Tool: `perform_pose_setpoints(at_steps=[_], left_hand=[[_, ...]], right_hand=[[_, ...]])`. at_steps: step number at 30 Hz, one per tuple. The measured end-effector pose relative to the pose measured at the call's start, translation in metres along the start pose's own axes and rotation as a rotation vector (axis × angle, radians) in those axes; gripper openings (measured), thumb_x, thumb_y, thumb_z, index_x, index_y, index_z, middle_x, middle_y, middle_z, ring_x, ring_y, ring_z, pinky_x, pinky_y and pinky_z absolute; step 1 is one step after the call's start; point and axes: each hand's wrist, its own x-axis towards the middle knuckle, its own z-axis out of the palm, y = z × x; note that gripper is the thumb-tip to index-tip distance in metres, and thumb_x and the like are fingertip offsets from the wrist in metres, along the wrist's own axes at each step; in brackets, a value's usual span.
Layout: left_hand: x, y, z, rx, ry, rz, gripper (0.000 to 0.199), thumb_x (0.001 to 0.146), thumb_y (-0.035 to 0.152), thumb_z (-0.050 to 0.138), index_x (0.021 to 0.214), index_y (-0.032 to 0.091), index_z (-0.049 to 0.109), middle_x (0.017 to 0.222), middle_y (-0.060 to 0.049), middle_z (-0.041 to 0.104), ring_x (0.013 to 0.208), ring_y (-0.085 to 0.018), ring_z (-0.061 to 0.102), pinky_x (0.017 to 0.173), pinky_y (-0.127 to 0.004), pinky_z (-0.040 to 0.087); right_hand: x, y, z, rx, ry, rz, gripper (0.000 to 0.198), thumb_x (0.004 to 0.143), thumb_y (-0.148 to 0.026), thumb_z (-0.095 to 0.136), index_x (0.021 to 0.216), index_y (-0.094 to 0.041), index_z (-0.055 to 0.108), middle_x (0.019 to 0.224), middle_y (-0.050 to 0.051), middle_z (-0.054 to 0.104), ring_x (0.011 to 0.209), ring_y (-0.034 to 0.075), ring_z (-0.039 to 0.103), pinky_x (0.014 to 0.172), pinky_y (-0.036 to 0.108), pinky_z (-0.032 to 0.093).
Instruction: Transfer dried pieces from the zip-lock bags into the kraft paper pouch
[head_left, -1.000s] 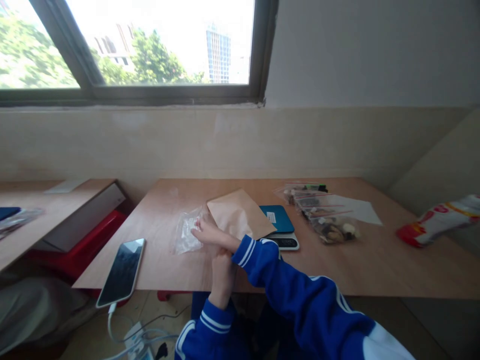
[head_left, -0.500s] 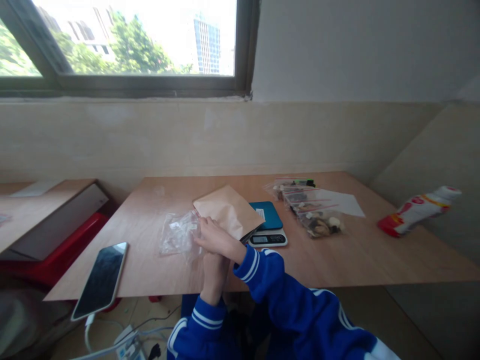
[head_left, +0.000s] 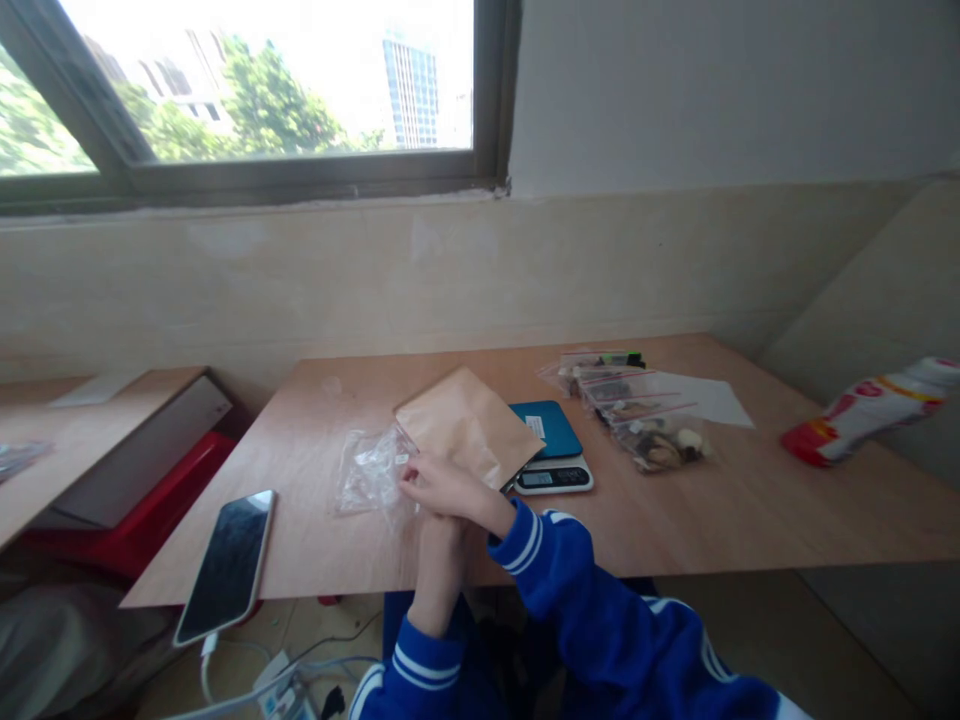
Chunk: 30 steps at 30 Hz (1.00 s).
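My right hand (head_left: 444,486) lies across the top of my left hand (head_left: 442,540), with the wrists crossing. Its fingers are closed in a pinch at the right edge of a crumpled clear plastic bag (head_left: 367,472). The fingers of my left hand are hidden under my right hand, so their grip does not show. Just beyond both hands a brown paper packet (head_left: 466,420) lies at a slant, its right corner partly over a kitchen scale (head_left: 553,474) with a blue top.
Zip bags (head_left: 660,445) with small items overlap a white sheet (head_left: 716,400) on the right. A red and white bottle (head_left: 862,412) stands at the table's right. A phone (head_left: 229,565) on a cable overhangs the front left edge. A second table (head_left: 97,440) is at left.
The view has shifted slightly, so everything on the table sits a little further right. My hands keep nearly the same crossed position by the plastic bag and paper packet.
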Motion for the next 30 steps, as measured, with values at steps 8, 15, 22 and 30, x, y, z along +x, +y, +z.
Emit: perform_pose_setpoints(at_steps=[8, 15, 22, 30], left_hand=[[-0.007, -0.034, -0.059, 0.348, 0.212, -0.108, 0.037, 0.082, 0.029, 0.055, 0.118, 0.019, 0.059, 0.123, -0.013, 0.06, 0.111, -0.031, 0.055, 0.09, -0.046, 0.043], [-0.001, -0.041, -0.074, 0.505, 0.054, -0.162, 0.024, 0.087, 0.026, 0.048, 0.101, 0.025, 0.068, 0.106, -0.007, 0.071, 0.099, -0.028, 0.061, 0.089, -0.043, 0.033], [0.019, -0.038, -0.1, 0.583, 0.163, -0.208, 0.032, 0.09, 0.025, 0.042, 0.112, 0.02, 0.065, 0.115, -0.012, 0.068, 0.107, -0.028, 0.06, 0.099, -0.045, 0.03], [0.02, -0.046, -0.089, 0.459, 0.162, -0.433, 0.045, 0.087, 0.014, 0.035, 0.126, 0.012, 0.056, 0.134, -0.021, 0.053, 0.133, -0.035, 0.04, 0.108, -0.063, 0.016]], right_hand=[[-0.072, 0.029, -0.063, 0.109, 0.273, 0.062, 0.022, 0.092, -0.029, 0.046, 0.094, -0.018, 0.065, 0.094, 0.005, 0.066, 0.08, 0.015, 0.061, 0.072, 0.028, 0.047], [-0.146, 0.114, -0.081, -0.045, 0.765, 0.273, 0.028, 0.09, -0.035, 0.043, 0.092, -0.018, 0.064, 0.094, 0.01, 0.066, 0.089, 0.024, 0.06, 0.075, 0.038, 0.049], [-0.178, 0.218, -0.11, -0.609, 0.961, 0.438, 0.046, 0.079, -0.026, 0.051, 0.121, -0.009, 0.05, 0.123, 0.023, 0.051, 0.119, 0.036, 0.044, 0.098, 0.054, 0.036], [-0.195, 0.224, -0.133, -0.515, 0.922, 0.527, 0.024, 0.069, -0.021, 0.05, 0.086, -0.014, 0.065, 0.093, 0.016, 0.063, 0.089, 0.031, 0.058, 0.084, 0.046, 0.045]])
